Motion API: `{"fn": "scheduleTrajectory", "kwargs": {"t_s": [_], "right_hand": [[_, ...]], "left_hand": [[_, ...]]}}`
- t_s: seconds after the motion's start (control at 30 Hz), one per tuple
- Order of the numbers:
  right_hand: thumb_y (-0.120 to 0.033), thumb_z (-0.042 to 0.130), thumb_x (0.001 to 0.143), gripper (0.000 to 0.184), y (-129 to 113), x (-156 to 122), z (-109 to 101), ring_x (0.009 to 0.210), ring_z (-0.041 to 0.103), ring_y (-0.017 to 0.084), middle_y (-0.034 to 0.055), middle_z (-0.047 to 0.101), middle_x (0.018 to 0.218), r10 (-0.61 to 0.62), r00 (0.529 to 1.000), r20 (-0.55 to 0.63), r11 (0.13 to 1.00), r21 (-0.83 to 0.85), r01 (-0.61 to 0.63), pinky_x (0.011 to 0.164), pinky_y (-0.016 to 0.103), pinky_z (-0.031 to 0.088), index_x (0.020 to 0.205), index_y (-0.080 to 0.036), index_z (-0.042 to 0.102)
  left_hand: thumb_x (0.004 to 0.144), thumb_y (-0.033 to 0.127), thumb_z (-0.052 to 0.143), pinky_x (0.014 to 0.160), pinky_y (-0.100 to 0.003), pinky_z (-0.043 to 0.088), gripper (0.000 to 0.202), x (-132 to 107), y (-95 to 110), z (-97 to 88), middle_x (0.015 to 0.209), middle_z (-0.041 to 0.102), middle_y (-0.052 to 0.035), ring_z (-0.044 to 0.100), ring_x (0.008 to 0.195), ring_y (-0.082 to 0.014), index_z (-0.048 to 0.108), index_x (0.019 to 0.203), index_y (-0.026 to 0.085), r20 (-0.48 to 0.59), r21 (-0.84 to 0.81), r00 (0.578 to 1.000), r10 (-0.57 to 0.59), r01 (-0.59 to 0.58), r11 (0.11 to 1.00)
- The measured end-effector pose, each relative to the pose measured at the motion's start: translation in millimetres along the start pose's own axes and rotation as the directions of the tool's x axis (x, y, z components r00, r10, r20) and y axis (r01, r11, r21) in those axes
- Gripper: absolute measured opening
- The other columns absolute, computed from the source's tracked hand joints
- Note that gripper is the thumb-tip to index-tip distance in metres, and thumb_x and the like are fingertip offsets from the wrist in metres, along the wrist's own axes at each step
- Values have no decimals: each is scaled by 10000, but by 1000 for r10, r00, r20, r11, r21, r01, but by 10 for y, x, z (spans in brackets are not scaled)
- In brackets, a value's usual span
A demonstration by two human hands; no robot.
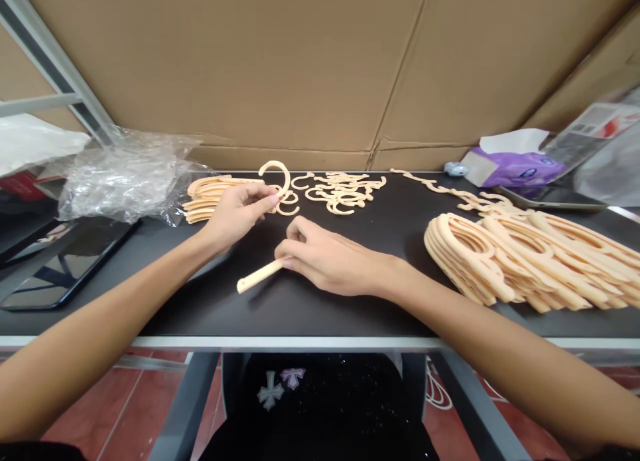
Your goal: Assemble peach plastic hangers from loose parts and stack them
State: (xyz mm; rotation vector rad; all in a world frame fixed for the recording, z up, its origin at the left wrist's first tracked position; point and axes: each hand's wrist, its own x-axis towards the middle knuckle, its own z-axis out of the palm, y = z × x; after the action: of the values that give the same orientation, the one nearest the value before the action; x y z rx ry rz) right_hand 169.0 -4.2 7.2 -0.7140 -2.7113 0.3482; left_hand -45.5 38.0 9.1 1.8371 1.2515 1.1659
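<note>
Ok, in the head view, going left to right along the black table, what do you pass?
Crumpled clear plastic bag → small stack of flat peach pieces → left hand holding a peach hook → right hand pinching a peach rod → big stack of peach hanger bodies → purple tissue pack.
</note>
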Motion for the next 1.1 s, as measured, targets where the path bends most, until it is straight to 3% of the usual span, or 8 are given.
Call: {"fn": "scheduleTrajectory", "kwargs": {"t_s": [0.13,0.27,0.43,0.57,0.67,0.77,0.9,1.1], "right_hand": [[-261,387,1053,197,-8,9,-11,800,528,151,52,608,992,86,986,-141,991,114,-70,739,306,418,1063,-186,568],[-304,394,1052,157,-10,26,-3,665,524,114,-5,611,838,190,933,-305,932,355,-74,667,272,424,1001,-205,504],[-431,414,1052,221,-15,63,-28,454,510,60,-32,635,820,406,864,-299,651,758,-44,481,221,416,1020,-222,478],[-486,491,1017,261,6,98,-63,433,492,63,-53,605,732,514,813,-274,498,867,-23,420,201,387,971,-230,486],[-540,565,966,325,27,107,-63,477,468,62,-58,559,691,515,792,-329,519,855,17,434,192,374,933,-219,526],[-433,671,904,257,49,103,-55,529,486,63,-48,561,699,487,802,-347,574,819,6,454,187,374,878,-200,565],[-205,606,884,34,83,99,-88,505,552,78,-33,600,689,531,816,-231,604,778,-173,480,207,443,875,-177,623],[29,558,774,223,127,101,-156,641,705,140,29,706,732,631,772,-83,586,703,-403,682,263,571,852,-133,689]], "left_hand": [[801,449,752,668,-273,528,304,-3,44,-16,897,739,-48,650,766,-166,742,934,176,-46,-29,998,33,-34,999],[767,461,785,568,-236,480,330,-12,76,-19,828,705,-40,584,643,-118,732,885,158,-31,-85,999,42,-45,995],[727,381,817,558,-235,491,284,-50,123,10,853,704,-59,587,655,-116,720,838,138,38,-207,999,32,-23,978],[693,312,827,568,-266,517,214,-68,163,8,783,691,-40,619,660,-141,706,756,147,43,-231,999,27,-16,973],[705,269,803,578,-263,528,165,-72,202,-23,755,687,-26,629,641,-137,691,694,149,111,-195,993,45,-23,981],[722,239,773,592,-245,540,118,-74,242,-74,709,694,-12,643,623,-132,697,690,153,197,-108,978,71,-51,993],[723,230,742,608,-230,542,77,-84,289,-145,667,706,-3,672,634,-145,710,709,161,299,81,952,60,-88,993],[738,233,700,608,-217,516,56,-129,297,-162,727,735,13,682,664,-146,719,720,183,347,233,930,121,-210,950]]}}
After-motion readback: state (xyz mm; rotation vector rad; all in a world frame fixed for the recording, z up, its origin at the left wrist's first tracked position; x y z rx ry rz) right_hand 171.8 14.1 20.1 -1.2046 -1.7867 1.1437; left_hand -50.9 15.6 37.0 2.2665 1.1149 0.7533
